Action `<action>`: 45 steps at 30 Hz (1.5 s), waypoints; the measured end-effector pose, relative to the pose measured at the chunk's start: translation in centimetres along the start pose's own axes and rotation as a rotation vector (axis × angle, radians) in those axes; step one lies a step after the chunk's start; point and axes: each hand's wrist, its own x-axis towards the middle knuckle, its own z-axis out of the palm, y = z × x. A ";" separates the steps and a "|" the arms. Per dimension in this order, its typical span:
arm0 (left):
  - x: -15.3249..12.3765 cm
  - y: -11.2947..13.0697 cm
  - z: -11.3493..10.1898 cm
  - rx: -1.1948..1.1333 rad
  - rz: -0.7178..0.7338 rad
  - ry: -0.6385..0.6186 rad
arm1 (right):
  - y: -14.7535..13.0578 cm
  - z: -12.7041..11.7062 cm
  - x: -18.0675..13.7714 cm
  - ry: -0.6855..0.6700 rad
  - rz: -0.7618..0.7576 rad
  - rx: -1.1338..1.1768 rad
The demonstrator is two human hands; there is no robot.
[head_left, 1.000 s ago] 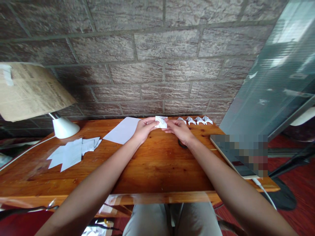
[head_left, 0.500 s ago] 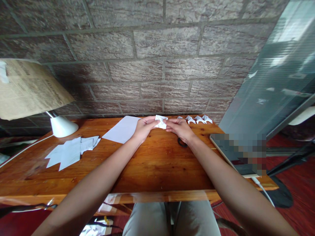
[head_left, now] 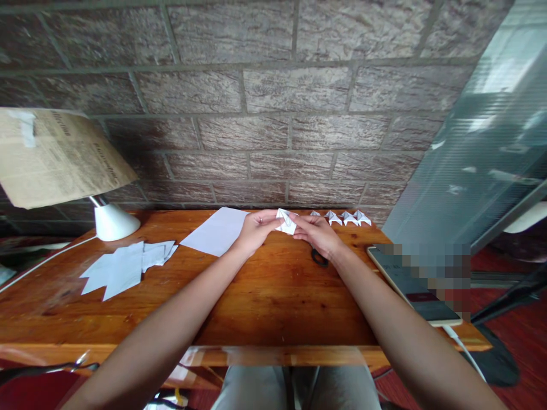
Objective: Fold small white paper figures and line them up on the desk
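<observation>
Both hands hold a small folded white paper piece [head_left: 286,221] above the far middle of the wooden desk [head_left: 265,296]. My left hand [head_left: 255,230] pinches its left side with thumb and fingers closed. My right hand [head_left: 315,233] grips its right side, fingers closed too. A row of small finished folded paper shapes [head_left: 345,217] stands just to the right, against the brick wall. A black ring-like object [head_left: 318,258], partly hidden, lies under my right wrist.
A flat white sheet [head_left: 216,230] lies left of my hands. Cut paper scraps [head_left: 123,265] lie further left, near a white lamp base [head_left: 111,221] with a paper-covered shade [head_left: 55,154]. A tablet [head_left: 421,285] with a cable sits at the right edge. A glass partition rises at right.
The view has shifted slightly downward. The folded piece has been turned a little between my fingers; both hands stay at the same spot on the desk.
</observation>
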 end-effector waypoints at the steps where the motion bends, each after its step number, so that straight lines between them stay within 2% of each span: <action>1: 0.0 0.0 0.0 -0.005 -0.003 -0.004 | 0.0 0.0 0.0 -0.004 0.000 0.003; 9: -0.2 0.2 0.0 -0.013 -0.006 -0.054 | -0.1 -0.2 0.0 -0.005 -0.050 -0.074; 22: -0.1 -0.4 -0.1 -0.053 -0.040 -0.017 | 0.0 0.0 0.0 0.044 -0.039 -0.119; 30: 0.4 -1.0 -0.4 -0.106 -0.043 0.018 | -0.1 0.3 -0.4 0.000 -0.022 -0.191; 38: 0.4 -0.6 -0.9 -0.202 -0.175 -0.051 | -0.1 0.6 -0.5 -0.012 -0.007 -0.145; 42: 0.5 -0.6 -1.3 -0.188 -0.187 -0.104 | -0.2 0.7 -0.6 -0.021 0.001 -0.140; 45: 0.6 -0.8 -1.2 -0.158 -0.176 -0.086 | -0.2 0.7 -0.6 -0.017 0.007 -0.133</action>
